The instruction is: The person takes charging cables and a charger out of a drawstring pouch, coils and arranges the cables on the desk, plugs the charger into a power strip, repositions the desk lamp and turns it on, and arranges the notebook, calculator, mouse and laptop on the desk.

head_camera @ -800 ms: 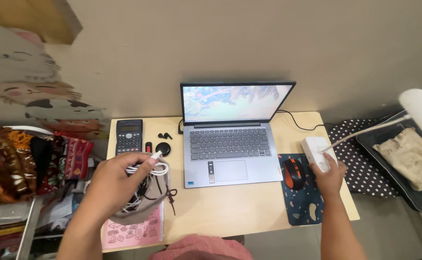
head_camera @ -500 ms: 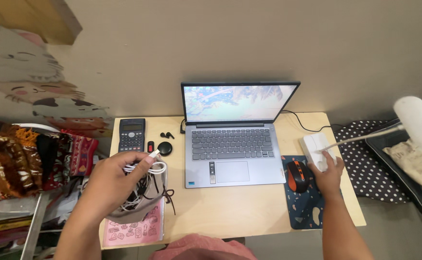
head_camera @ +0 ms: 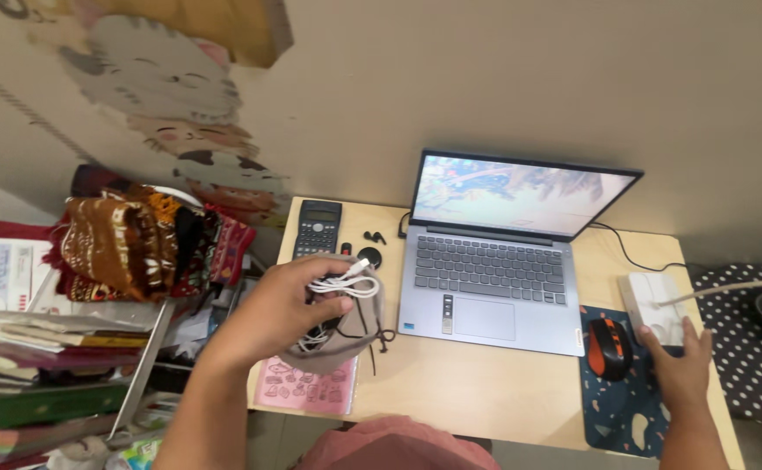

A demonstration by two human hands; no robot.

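Cables [head_camera: 344, 285] and a grey pouch [head_camera: 346, 335] are gripped in the left hand [head_camera: 287, 306], left of the laptop [head_camera: 503, 270]; the right hand [head_camera: 678, 370] lies spread against the lamp base [head_camera: 651, 306] at the desk [head_camera: 468, 392] edge.

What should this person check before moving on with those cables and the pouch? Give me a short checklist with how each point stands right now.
1. Left hand has a firm hold on the white cable bundle: ok, fingers are closed around it.
2. Grey drawstring pouch held with the cables: ok, it hangs under the same hand.
3. No loose cable ends dangling: not ok, a white plug sticks out and dark cords hang down.
4. Right hand steady: ok, it rests at the white lamp base beside the orange mouse.
5. Laptop out of the way: ok, it sits apart from both hands.
6. All cables inside the pouch: cannot tell.
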